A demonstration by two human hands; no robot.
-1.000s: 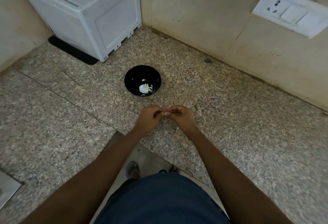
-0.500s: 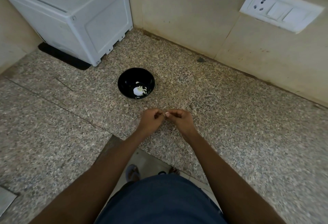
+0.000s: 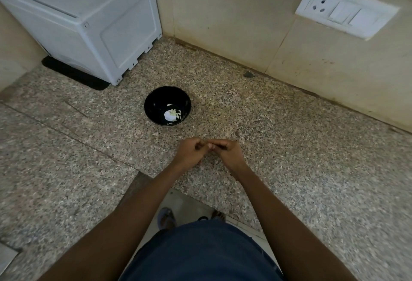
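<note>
A small black bowl (image 3: 157, 102) stands on the speckled granite counter (image 3: 289, 151) and holds several white peeled pieces (image 3: 171, 115) at its bottom. In front of the bowl, my left hand (image 3: 189, 154) and my right hand (image 3: 227, 152) meet at the fingertips just above the counter. Both have curled fingers and pinch a small pale piece (image 3: 209, 146) between them. That piece is almost fully hidden by the fingers, so I cannot tell what it is.
A white boxy appliance (image 3: 89, 22) on a black mat fills the back left corner. A white socket and switch plate (image 3: 346, 7) is on the beige wall at the back right. The counter's inner corner edge lies near my body, with sandalled feet (image 3: 166, 215) on the floor below.
My hands stay joined at the fingertips with only small finger movement. The view has shifted slightly; the bowl has not moved on the counter.
</note>
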